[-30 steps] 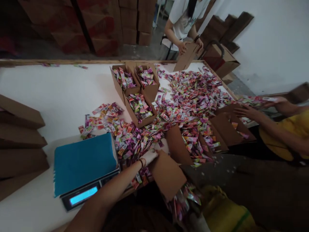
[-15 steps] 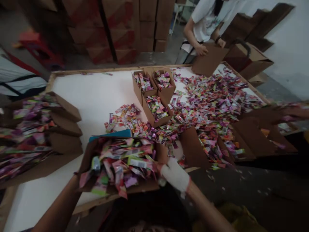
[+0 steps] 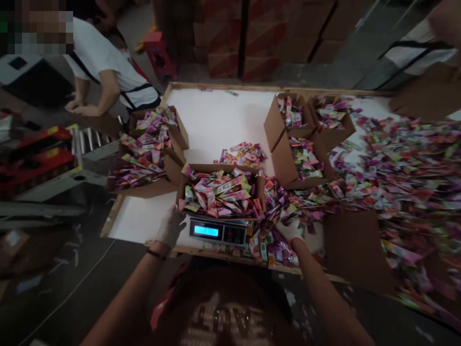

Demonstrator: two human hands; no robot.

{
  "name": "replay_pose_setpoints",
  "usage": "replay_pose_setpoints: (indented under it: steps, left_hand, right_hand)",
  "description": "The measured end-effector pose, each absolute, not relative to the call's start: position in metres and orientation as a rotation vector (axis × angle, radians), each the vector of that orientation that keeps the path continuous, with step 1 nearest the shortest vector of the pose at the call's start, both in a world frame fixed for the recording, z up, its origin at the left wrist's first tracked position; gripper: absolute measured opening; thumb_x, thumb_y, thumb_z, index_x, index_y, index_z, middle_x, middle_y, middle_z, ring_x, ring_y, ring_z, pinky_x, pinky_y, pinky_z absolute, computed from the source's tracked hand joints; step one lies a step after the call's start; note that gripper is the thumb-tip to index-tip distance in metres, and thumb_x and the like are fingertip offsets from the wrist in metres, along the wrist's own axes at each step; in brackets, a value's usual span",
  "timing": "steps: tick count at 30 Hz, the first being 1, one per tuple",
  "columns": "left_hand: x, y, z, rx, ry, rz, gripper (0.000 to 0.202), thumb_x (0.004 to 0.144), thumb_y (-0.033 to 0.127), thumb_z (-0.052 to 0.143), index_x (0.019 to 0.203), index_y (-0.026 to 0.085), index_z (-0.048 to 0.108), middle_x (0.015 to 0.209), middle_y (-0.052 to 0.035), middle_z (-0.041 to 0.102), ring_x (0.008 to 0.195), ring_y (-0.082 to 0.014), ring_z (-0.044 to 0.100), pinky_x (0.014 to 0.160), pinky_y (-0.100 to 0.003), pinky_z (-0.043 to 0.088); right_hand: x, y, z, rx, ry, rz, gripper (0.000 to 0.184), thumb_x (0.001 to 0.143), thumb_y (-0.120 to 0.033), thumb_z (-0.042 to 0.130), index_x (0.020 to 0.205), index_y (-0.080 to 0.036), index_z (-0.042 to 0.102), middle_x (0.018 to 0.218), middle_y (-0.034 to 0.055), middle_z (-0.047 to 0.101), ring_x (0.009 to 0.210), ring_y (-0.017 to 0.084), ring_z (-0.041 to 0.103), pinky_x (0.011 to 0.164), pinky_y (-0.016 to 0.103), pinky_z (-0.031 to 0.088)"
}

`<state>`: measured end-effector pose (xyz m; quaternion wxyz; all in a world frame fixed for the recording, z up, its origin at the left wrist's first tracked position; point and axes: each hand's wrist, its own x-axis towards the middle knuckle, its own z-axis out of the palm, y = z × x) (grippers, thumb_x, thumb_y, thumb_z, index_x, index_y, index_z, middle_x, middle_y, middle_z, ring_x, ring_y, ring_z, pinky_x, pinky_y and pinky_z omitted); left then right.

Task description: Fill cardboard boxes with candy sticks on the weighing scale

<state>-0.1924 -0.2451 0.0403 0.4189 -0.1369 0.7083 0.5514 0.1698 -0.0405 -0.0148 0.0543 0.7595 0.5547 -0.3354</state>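
A cardboard box (image 3: 261, 192) full of small shiny wrapped packets sits on a digital scale (image 3: 234, 234) with a lit blue display. My left hand (image 3: 170, 229), in a pale glove, is beside the box's near left corner, fingers apart and holding nothing. To the right of the scale, my gloved right hand (image 3: 291, 230) lies over loose packets (image 3: 279, 250), its fingers spread among them. The fingertips are partly hidden there, and I see no packet gripped.
Filled boxes (image 3: 173, 173) stand at the left and more filled boxes (image 3: 283, 158) at the back right. A large packet heap (image 3: 406, 163) covers the table's right side. A cardboard flap (image 3: 355, 245) rises near my right arm. Co-workers (image 3: 108, 77) stand at the far left and far right.
The filled box, held between both hands before, now rests on the scale. Both hands have let go of it; the right has moved to the loose packets. My view has swung left.
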Motion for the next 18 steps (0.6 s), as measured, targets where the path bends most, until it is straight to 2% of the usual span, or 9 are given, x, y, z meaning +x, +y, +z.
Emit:
replay_pose_setpoints:
  steps: [2,3,5,7,9,11,14,16,18]
  left_hand:
    - [-0.194,-0.256,0.046,-0.479,1.811,1.357,0.033,0.11,0.038,0.048,0.09,0.023,0.07,0.1,-0.0083,0.07,0.092,-0.0233,0.068,0.079,-0.036,0.052]
    - [-0.196,-0.26,0.05,-0.531,1.815,1.354,0.033,0.11,0.037,0.048,0.089,0.022,0.069,0.098,-0.0077,0.069,0.088,-0.0221,0.067,0.077,-0.035,0.051]
    - [-0.202,-0.266,0.06,-0.604,1.81,1.371,0.03,0.109,0.034,0.049,0.09,0.02,0.067,0.096,-0.0061,0.068,0.084,-0.0197,0.066,0.075,-0.032,0.051]
    - [-0.21,-0.269,0.068,-0.638,1.807,1.411,0.025,0.108,0.031,0.049,0.09,0.021,0.064,0.094,-0.0043,0.066,0.082,-0.0186,0.064,0.073,-0.031,0.05]
    - [-0.222,-0.271,0.073,-0.654,1.796,1.476,0.021,0.108,0.031,0.05,0.091,0.022,0.059,0.093,-0.0035,0.065,0.085,-0.0194,0.065,0.074,-0.033,0.051]
    - [-0.24,-0.27,0.075,-0.663,1.744,1.571,0.02,0.109,0.037,0.05,0.093,0.025,0.053,0.098,-0.0035,0.065,0.093,-0.0218,0.067,0.081,-0.038,0.056]
    - [-0.277,-0.264,0.075,-0.643,1.665,1.714,0.026,0.107,0.052,0.054,0.102,0.028,0.046,0.107,-0.0031,0.063,0.104,-0.0245,0.067,0.096,-0.05,0.058]
    - [-0.301,-0.252,0.071,-0.59,1.671,1.74,0.034,0.105,0.059,0.057,0.109,0.028,0.046,0.11,-0.003,0.059,0.107,-0.0238,0.064,0.103,-0.053,0.057]
    - [-0.321,-0.234,0.064,-0.443,1.701,1.688,0.034,0.106,0.058,0.055,0.112,0.026,0.047,0.11,-0.0032,0.057,0.108,-0.0232,0.061,0.106,-0.052,0.055]
  right_hand:
    - [0.168,-0.054,-0.03,2.304,1.625,-0.924,0.076,0.085,-0.048,0.069,0.15,-0.012,0.055,0.136,0.0331,0.066,0.119,0.045,0.07,0.098,0.057,0.055]
    - [0.167,-0.056,-0.034,2.287,1.627,-0.9,0.073,0.084,-0.042,0.068,0.149,-0.01,0.057,0.138,0.0349,0.065,0.12,0.045,0.07,0.099,0.057,0.054]
    - [0.17,-0.053,-0.032,2.214,1.704,-0.918,0.061,0.082,-0.033,0.066,0.14,-0.012,0.067,0.132,0.0294,0.07,0.119,0.04,0.072,0.098,0.048,0.055]
    - [0.182,-0.042,-0.02,2.114,1.813,-0.969,0.047,0.081,-0.027,0.066,0.126,-0.018,0.076,0.113,0.0176,0.078,0.109,0.031,0.075,0.093,0.036,0.054]
    - [0.201,-0.027,0.0,2.039,1.887,-0.986,0.038,0.081,-0.025,0.064,0.115,-0.021,0.08,0.092,0.0085,0.078,0.096,0.026,0.075,0.086,0.031,0.053]
    - [0.22,-0.012,0.027,1.976,1.944,-0.966,0.033,0.081,-0.024,0.062,0.107,-0.021,0.083,0.078,0.0043,0.074,0.085,0.025,0.072,0.081,0.031,0.052]
    - [0.235,0.01,0.079,1.818,2.124,-0.87,0.031,0.076,-0.024,0.062,0.098,-0.022,0.084,0.077,0.0029,0.076,0.081,0.024,0.072,0.08,0.031,0.053]
    - [0.235,0.025,0.115,1.689,2.307,-0.79,0.035,0.073,-0.023,0.062,0.099,-0.024,0.086,0.088,0.0038,0.082,0.086,0.025,0.074,0.084,0.031,0.056]
    - [0.229,0.037,0.145,1.566,2.458,-0.733,0.041,0.069,-0.02,0.063,0.102,-0.026,0.087,0.094,0.0042,0.084,0.089,0.026,0.076,0.087,0.032,0.057]
